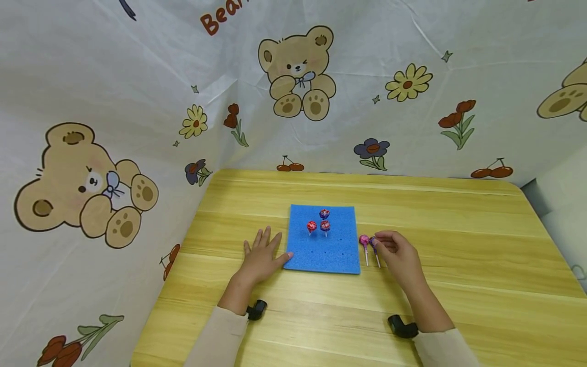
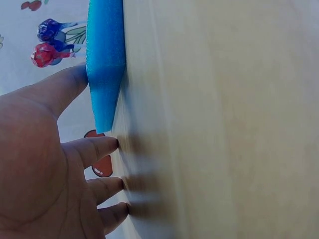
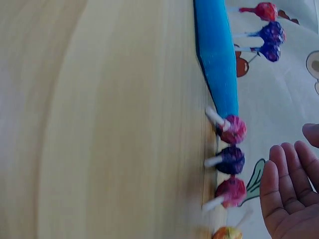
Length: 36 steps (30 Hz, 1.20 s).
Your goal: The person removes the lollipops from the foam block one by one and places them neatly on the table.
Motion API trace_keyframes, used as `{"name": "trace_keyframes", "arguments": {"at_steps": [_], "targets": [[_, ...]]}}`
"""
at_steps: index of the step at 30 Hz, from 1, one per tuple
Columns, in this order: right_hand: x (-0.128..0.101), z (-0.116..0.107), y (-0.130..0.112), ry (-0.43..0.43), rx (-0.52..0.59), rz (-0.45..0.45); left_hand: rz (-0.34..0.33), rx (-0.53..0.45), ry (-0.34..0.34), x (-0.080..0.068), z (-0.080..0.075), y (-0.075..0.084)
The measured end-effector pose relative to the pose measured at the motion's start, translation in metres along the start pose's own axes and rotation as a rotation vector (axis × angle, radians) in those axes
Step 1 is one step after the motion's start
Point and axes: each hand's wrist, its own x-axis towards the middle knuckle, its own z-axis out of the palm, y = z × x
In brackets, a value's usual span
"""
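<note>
Three lollipops (image 1: 320,222) stand upright in the blue foam pad (image 1: 324,252) at mid-tabletop (image 1: 458,285). Left hand (image 1: 260,257): flat, fingers spread, thumb touching the pad's near left corner. Right hand (image 1: 399,251): fingers relaxed, holding nothing, over loose lollipops (image 1: 369,247) lying just beside the pad's right edge.

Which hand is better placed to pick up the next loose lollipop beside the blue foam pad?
Right. The right hand hovers over the loose lollipops lying right of the blue foam pad; the left hand lies flat at the pad's opposite edge.
</note>
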Motion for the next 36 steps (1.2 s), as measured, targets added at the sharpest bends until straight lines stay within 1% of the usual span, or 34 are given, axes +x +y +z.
{"name": "trace_keyframes", "arguments": {"at_steps": [7,12,19,26,30,36], "targets": [[0.006,0.021,-0.01,-0.057,0.049,-0.054,-0.001,0.006,0.005,0.0,0.0,0.0],[0.01,0.034,-0.015,-0.079,0.035,-0.085,-0.003,0.004,0.001,-0.001,-0.001,0.001],[0.015,0.048,-0.025,-0.113,0.068,-0.061,-0.001,-0.002,0.002,-0.001,-0.001,0.002],[0.019,0.06,-0.033,-0.135,0.017,-0.083,0.001,-0.007,0.004,-0.001,-0.001,0.002],[0.021,0.067,-0.037,-0.154,0.019,-0.08,0.001,-0.007,0.003,-0.001,-0.001,0.002],[0.025,0.076,-0.043,-0.155,0.013,-0.062,0.001,-0.005,0.004,0.0,-0.001,0.001]]}}
